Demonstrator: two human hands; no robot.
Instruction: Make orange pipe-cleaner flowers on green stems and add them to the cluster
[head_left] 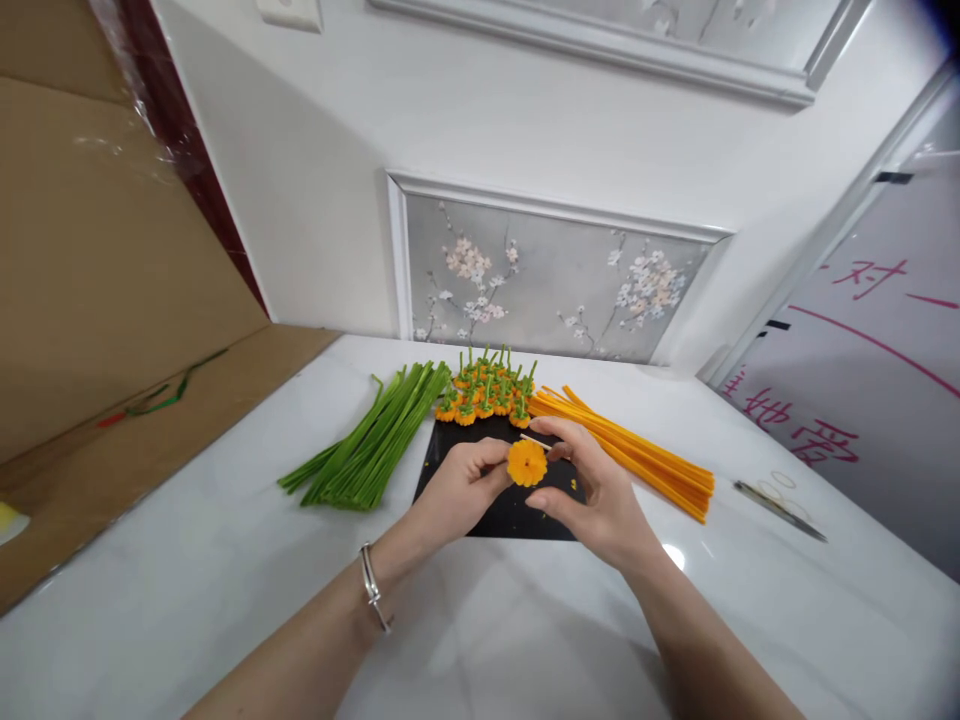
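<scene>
A small round orange pipe-cleaner pumpkin (527,463), scalloped at the rim with a dark dot at its centre, is pinched in the fingertips of my left hand (469,485). My right hand (592,488) is just to its right, its thumb and index finger apart around the pumpkin's side. Its curled fingers hold a thin pale stick (535,442), which reaches behind the pumpkin's upper edge. Both hands are above a black mat (499,518). On the mat's far part stand several finished orange pumpkins (487,398) with upright green stems.
Green pipe cleaners (371,450) lie bundled left of the mat, orange pipe cleaners (637,455) to its right. Farther right, tweezers (780,510) rest beside thin pale loops (781,488). Cardboard (112,250) borders the white table (225,590) at left; a whiteboard (862,350) stands at right.
</scene>
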